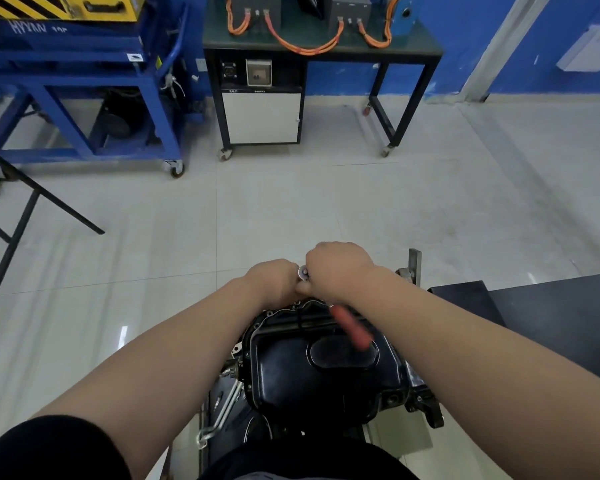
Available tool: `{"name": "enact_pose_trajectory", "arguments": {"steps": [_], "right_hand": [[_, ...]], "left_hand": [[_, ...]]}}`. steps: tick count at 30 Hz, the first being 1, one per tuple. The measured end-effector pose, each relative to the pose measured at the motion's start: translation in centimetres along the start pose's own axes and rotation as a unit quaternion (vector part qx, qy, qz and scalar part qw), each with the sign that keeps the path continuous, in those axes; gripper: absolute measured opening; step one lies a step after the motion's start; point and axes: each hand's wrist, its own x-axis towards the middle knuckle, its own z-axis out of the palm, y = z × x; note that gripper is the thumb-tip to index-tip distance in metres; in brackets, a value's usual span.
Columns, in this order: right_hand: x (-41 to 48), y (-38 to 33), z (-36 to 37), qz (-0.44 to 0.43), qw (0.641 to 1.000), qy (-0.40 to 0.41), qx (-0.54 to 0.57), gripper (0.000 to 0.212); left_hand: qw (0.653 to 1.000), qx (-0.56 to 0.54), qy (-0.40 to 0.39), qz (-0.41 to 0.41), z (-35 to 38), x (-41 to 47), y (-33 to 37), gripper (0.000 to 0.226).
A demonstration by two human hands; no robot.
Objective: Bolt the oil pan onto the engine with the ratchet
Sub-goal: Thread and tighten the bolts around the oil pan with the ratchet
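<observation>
Centre frame: right hand (338, 268) wraps ratchet (303, 273) near head; left hand (272, 280) beside it, hold hidden, cannot tell. Ratchet likely stiff steel; more leverage at red grip (352, 327).

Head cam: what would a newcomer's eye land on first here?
Both hands meet at the far rim of the black oil pan, bottom centre. The right hand grips a ratchet whose red handle slants back over the pan, and the left hand is bunched beside its silver head. Beyond the pale floor, bright orange cables loop on a dark bench, with a blue steel frame to its left.
</observation>
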Motion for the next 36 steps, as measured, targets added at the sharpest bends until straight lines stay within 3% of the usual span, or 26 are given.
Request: {"name": "enact_pose_trajectory", "arguments": {"steps": [3,5,8,11,14,17,20,24,27,30,32,36], "right_hand": [[0.0,0.8,-0.4,-0.105,0.991,0.048,-0.063,0.026],[0.2,0.9,-0.7,-0.119,0.987,0.065,-0.087,0.025],[0.3,-0.1,-0.5,-0.026,0.997,0.012,-0.076,0.037],[0.5,-0.9,0.1,0.051,0.998,-0.021,0.007,0.04],[0.3,-0.5,0.0,-0.044,0.998,0.026,-0.025,0.027],[0.5,0.7,-0.4,-0.143,0.983,0.073,-0.084,0.027],[0.7,0.5,-0.4,-0.132,0.982,0.076,-0.115,0.028],[1.0,-0.4,0.5,-0.046,0.997,0.026,-0.048,0.041],[1.1,-0.1,0.1,-0.128,0.986,0.057,-0.088,0.024],[1.4,0.6,-0.6,-0.179,0.973,0.083,-0.119,0.023],[1.3,0.3,-0.4,-0.151,0.978,0.066,-0.125,0.03],[1.5,-0.5,0.2,-0.001,0.999,-0.002,-0.042,0.048]], "left_hand": [[1.0,0.015,0.011,0.019,0.4,-0.1,0.1,0.031],[0.999,0.015,0.027,0.01,0.4,-0.2,-0.2,0.033],[1.0,0.013,0.015,-0.02,0.2,-0.2,-0.4,0.035],[1.0,-0.014,-0.012,-0.025,0.3,-0.1,-0.2,0.021],[0.999,-0.023,-0.031,-0.005,0.6,-0.4,-0.2,0.025],[1.0,0.014,-0.015,0.014,1.0,-0.3,-0.3,0.029],[1.0,0.024,0.003,-0.005,0.8,-0.2,-0.2,0.032],[0.999,0.016,-0.035,-0.018,0.3,0.1,-0.4,0.024],[0.998,0.034,-0.049,0.033,0.2,0.3,-0.5,0.027],[0.995,0.062,-0.035,0.067,0.1,0.5,-0.7,0.028],[0.997,0.051,-0.042,0.045,-0.2,0.4,-1.2,0.029],[0.996,0.054,-0.063,0.014,-0.5,0.8,-1.6,0.025]]}}
